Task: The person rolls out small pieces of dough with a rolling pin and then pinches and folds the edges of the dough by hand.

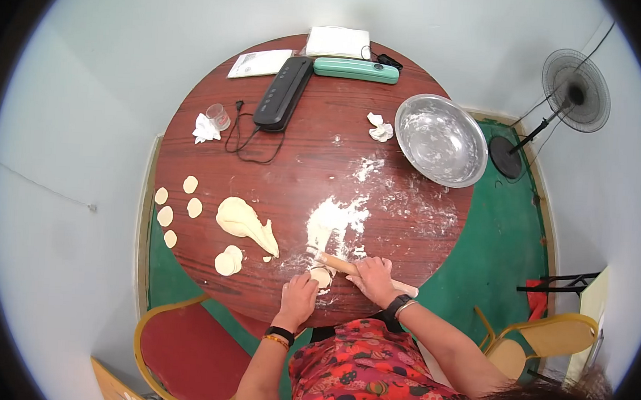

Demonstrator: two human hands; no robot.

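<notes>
Clock positions are read on a round, dark red surface (304,163), with twelve at its far edge. From the left, five small dough rounds (164,216) lie scattered between eight and nine o'clock. At ten stand a clear cup (218,116) and, touching or just beside it, a crumpled tissue (206,129). A small overlapping pile of discs (226,262) lies between seven and eight, just below a large, tapering lump of pale dough (243,219) at eight. A long black appliance (283,93) with a cord slants near eleven. At six, the left hand (298,301) touches the edge of a flat dough disc (321,277); whether its grip pinches the disc, I cannot tell. Loose white flour (337,219) spreads inward from the disc. A wooden rolling pin (337,263) runs from just beyond the disc toward five o'clock, where the right hand (374,281) has its grip closed around it, thumb on the near side. A flour-dusted metal bowl (441,137) sits between two and three, and a standing fan (575,92) is on the floor beyond.
</notes>
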